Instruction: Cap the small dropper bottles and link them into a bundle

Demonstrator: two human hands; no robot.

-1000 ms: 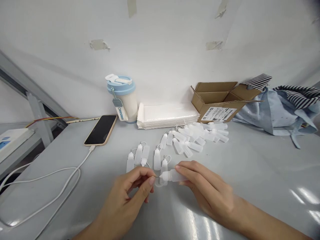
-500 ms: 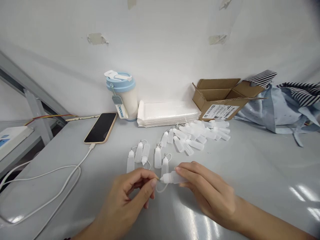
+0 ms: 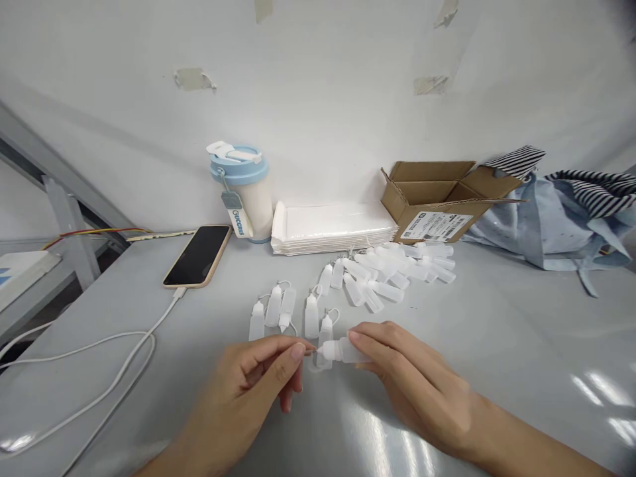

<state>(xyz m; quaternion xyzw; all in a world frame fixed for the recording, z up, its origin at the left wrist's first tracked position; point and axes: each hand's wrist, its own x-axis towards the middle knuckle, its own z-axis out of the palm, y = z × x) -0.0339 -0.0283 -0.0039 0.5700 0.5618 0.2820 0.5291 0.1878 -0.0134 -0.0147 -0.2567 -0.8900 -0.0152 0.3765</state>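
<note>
My right hand (image 3: 417, 381) grips a translucent white dropper bottle (image 3: 342, 351), held sideways with its pointed nozzle toward the left. Right at that nozzle, my left hand (image 3: 263, 381) pinches the small cap on the bottle's thin strap; the fingers mostly cover it, and a thin pin-like bit shows between them and the nozzle. Behind my hands lie other dropper bottles: one (image 3: 325, 334) just beyond the held bottle, another (image 3: 311, 317) further back, and a small group (image 3: 273, 306) to the left. A larger pile of bottles (image 3: 387, 265) spreads out farther back.
A stack of white packets (image 3: 332, 228) lies against the wall, beside an open cardboard box (image 3: 432, 212). Left of them stand a blue-lidded cup (image 3: 253, 199) and a phone (image 3: 197, 256) with a white charging cable (image 3: 144, 344). A light-blue cloth bag (image 3: 541, 225) sits at right.
My left fingers have drawn slightly left and up from the nozzle, exposing more of the thin bit between. My right hand keeps the bottle almost still. The view has shifted slightly.
</note>
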